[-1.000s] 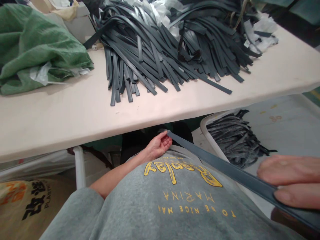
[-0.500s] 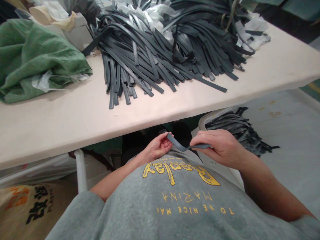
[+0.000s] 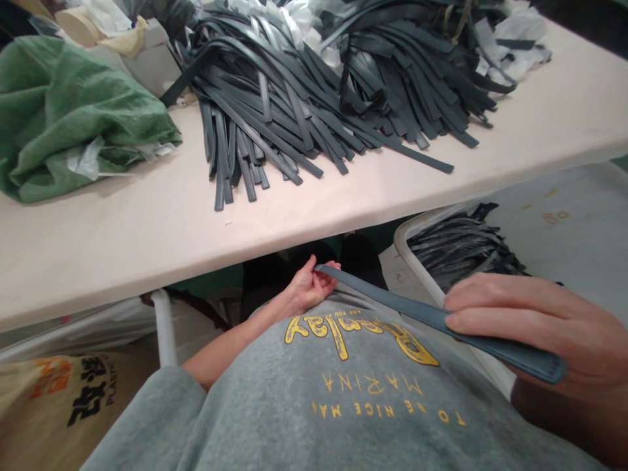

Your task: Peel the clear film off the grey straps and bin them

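Observation:
A long dark blue-grey strap (image 3: 387, 297), flat and leather-like, stretches across the front of my grey shirt. My left hand (image 3: 314, 284) holds its far end between thumb and fingers, palm turned up. My right hand (image 3: 530, 320) grips the strap near its other end, which sticks out past the fingers and shows a stitched edge. Both hands are below the table edge, close to my body. On the table, a large pile of similar dark straps (image 3: 275, 111) lies with the ends fanned toward me.
The pale table (image 3: 147, 229) spans the view ahead. A green cloth sack (image 3: 78, 124) and a white box (image 3: 152, 62) stand at its left. To the right below, a white bin (image 3: 579, 222) contains dark strips (image 3: 466, 245). A printed tan sack (image 3: 59, 412) is at lower left.
My right hand has moved right and toward me, drawing the strap from a bent curve into a nearly straight line. My left hand stays in nearly the same place.

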{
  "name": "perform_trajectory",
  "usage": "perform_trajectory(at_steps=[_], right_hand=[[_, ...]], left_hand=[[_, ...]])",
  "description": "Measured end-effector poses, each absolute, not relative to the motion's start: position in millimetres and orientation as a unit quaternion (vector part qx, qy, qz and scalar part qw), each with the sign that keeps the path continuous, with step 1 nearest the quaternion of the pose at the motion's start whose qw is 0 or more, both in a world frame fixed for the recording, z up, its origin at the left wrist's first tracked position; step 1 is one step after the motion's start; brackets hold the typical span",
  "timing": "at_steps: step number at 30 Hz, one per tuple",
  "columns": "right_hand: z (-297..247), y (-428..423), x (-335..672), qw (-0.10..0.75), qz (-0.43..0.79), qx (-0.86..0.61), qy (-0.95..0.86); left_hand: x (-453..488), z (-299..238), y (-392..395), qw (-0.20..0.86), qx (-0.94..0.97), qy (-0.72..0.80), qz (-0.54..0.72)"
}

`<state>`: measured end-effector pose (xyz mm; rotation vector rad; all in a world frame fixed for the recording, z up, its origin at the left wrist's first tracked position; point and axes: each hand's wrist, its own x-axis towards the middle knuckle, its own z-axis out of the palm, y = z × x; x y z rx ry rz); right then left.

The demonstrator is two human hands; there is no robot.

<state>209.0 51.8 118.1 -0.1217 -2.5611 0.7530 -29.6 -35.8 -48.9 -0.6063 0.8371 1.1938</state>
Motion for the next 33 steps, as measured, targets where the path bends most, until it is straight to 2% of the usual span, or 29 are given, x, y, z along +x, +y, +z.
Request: perform_trajectory(at_steps=[3, 6, 10, 13, 24, 30, 33], right_hand=[[111.7, 48.5, 212.4, 0.232, 0.235, -0.080, -0.941], [102.8, 39.2, 208.0, 0.228, 0.247, -0.120, -0.934], [90.9, 31.0, 193.4, 0.188, 0.286, -0.065, -0.937], [79.4, 32.2, 186.4, 0.202, 0.320, -0.017, -0.926], [51.3, 37.2, 159.2, 0.217, 0.315, -0.047, -0.923], [3.3, 51.4, 125.2, 0.238, 0.262, -0.092, -0.931], [-23.9, 53.1, 113.6, 0.262, 0.276, -0.098, -0.920]], left_hand=[[-29.3, -51.3, -36.7, 0.689, -0.275, 0.379, 0.553], [-29.2, -55.2, -37.0, 0.700, -0.265, 0.366, 0.553], [-29.1, -60.2, -37.0, 0.715, -0.257, 0.358, 0.543], [-29.7, -61.1, -37.4, 0.719, -0.259, 0.357, 0.537], [-27.1, -51.0, -37.4, 0.730, -0.238, 0.348, 0.538], [-20.8, -48.7, -40.3, 0.759, -0.155, 0.336, 0.536], [-18.3, -44.0, -42.2, 0.780, -0.089, 0.331, 0.523]])
